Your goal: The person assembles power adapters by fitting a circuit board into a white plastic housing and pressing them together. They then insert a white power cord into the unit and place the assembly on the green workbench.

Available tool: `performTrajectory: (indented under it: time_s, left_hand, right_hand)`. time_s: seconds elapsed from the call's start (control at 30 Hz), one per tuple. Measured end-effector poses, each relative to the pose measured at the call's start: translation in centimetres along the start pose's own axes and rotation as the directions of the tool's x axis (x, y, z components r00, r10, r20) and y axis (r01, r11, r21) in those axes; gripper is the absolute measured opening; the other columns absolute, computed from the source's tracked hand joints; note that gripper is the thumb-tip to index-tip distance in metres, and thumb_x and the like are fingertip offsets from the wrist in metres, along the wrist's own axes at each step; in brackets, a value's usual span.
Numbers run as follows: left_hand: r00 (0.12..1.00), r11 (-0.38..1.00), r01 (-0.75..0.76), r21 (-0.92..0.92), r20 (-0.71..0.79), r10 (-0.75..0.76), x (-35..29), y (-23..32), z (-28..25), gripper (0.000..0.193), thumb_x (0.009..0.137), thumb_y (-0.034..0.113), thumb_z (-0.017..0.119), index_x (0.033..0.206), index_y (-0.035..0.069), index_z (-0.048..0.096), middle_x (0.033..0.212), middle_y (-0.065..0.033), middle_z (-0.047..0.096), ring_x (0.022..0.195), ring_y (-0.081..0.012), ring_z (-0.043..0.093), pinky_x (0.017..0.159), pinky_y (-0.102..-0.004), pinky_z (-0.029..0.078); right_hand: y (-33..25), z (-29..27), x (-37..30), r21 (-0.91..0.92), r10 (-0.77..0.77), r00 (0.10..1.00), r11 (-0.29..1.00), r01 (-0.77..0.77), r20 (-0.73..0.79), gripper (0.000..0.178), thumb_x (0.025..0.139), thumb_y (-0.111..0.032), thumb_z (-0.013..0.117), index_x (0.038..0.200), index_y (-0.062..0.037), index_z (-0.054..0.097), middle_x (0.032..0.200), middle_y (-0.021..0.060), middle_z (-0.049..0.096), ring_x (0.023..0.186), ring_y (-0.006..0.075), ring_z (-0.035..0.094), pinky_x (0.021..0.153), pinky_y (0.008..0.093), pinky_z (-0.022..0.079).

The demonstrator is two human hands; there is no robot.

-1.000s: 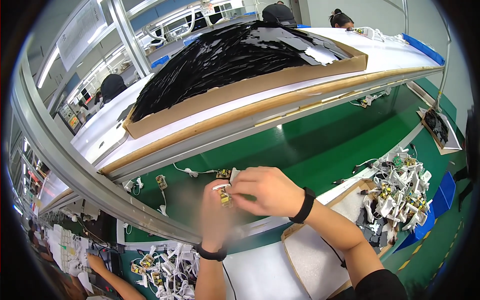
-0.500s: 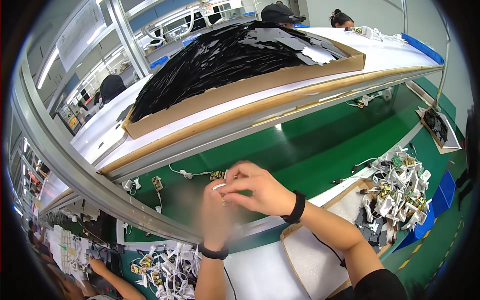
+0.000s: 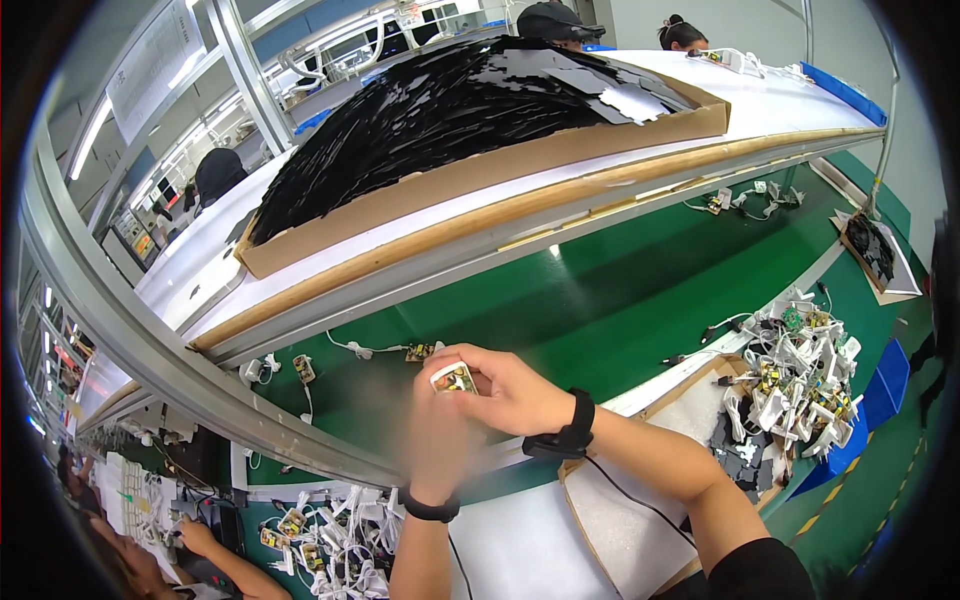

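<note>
Both hands meet over the green work surface (image 3: 600,310), around an open white adapter casing (image 3: 453,370) with a small circuit board and its components showing inside. My right hand (image 3: 518,388) is closed on the casing's right side, its fingers curled behind and its thumb across the lower edge. My left hand (image 3: 440,440) looks badly blurred; it wraps the casing from the left and below, with most finger detail lost. Just behind the hands lies another small circuit board (image 3: 420,352) on a white cable.
Piles of white adapters with cables lie at right (image 3: 800,380) and lower left (image 3: 330,540). A cardboard tray of black sheet pieces (image 3: 420,130) fills the raised shelf. A metal post (image 3: 200,370) curves along the left. A co-worker's arm (image 3: 225,560) shows at lower left.
The casing has turned so its open side with the circuit board now faces up toward me. My right hand has shifted from a fingertip pinch to a fuller hold around it.
</note>
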State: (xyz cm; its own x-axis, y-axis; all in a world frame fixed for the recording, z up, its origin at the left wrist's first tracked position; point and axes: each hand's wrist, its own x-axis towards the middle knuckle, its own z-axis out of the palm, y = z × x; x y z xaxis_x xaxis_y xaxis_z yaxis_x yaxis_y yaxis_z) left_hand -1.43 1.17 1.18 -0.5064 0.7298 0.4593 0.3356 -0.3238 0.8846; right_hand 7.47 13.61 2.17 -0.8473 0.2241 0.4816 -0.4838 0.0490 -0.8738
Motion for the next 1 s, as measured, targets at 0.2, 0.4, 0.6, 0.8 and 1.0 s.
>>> performTrajectory:
  time_s: [0.2,0.4,0.6,0.8,1.0]
  left_hand:
    - [0.975,0.908,0.224,-0.354,0.083,-0.208,-0.3,2.1,-0.3,0.040,0.109,0.029,0.044,0.138,0.001,0.051,0.129,-0.0086,0.059,0.114,-0.0165,0.057,0.097,-0.0294,0.045]
    - [0.941,0.927,0.335,-0.171,0.107,-0.321,-0.4,1.9,-1.8,0.039,0.106,0.021,0.045,0.140,0.003,0.050,0.120,-0.0115,0.065,0.101,-0.0184,0.066,0.089,-0.0306,0.051]
    - [0.941,0.940,0.337,0.060,-0.045,-0.334,-2.1,2.6,-1.9,0.037,0.107,0.021,0.050,0.138,0.002,0.053,0.118,-0.0139,0.068,0.095,-0.0184,0.069,0.082,-0.0307,0.054]
    - [0.950,0.951,0.201,0.237,0.189,-0.248,-2.8,5.6,-3.1,0.034,0.104,0.016,0.059,0.134,0.002,0.057,0.102,-0.0112,0.074,0.087,-0.0166,0.070,0.080,-0.0303,0.054]
    - [0.999,0.981,0.008,0.192,-0.041,0.000,-2.2,1.5,-6.0,0.018,0.102,0.008,0.059,0.119,0.003,0.062,0.087,-0.0051,0.071,0.078,-0.0114,0.065,0.073,-0.0244,0.052]
  right_hand:
    - [-2.2,-0.7,-0.1,-0.039,0.203,0.976,0.979,-0.200,0.083,0.044,0.101,-0.007,0.062,0.144,-0.0022,0.055,0.124,0.0047,0.066,0.098,0.0087,0.062,0.084,0.0258,0.054]
    - [-2.1,-0.7,0.6,0.140,0.436,0.898,0.887,-0.441,0.066,0.039,0.096,-0.009,0.063,0.135,-0.0007,0.065,0.104,0.0024,0.071,0.083,0.0084,0.064,0.076,0.0244,0.053]
    - [1.9,-3.5,3.5,-0.057,0.313,0.931,0.943,-0.328,-0.188,0.031,0.092,-0.016,0.070,0.119,0.0011,0.074,0.104,0.0110,0.078,0.089,0.0130,0.071,0.081,0.0245,0.056]
    - [7.6,-4.6,8.3,-0.866,0.052,0.864,-0.020,-0.500,-0.501,0.071,0.072,-0.027,0.082,0.136,-0.0050,0.061,0.135,0.0226,0.062,0.127,0.0393,0.058,0.104,0.0499,0.050]
    - [14.7,7.3,12.5,-0.876,0.559,0.826,0.358,-0.324,-0.077,0.049,0.089,-0.042,0.065,0.127,-0.0117,0.070,0.129,0.0212,0.067,0.110,0.0384,0.070,0.092,0.0509,0.057]
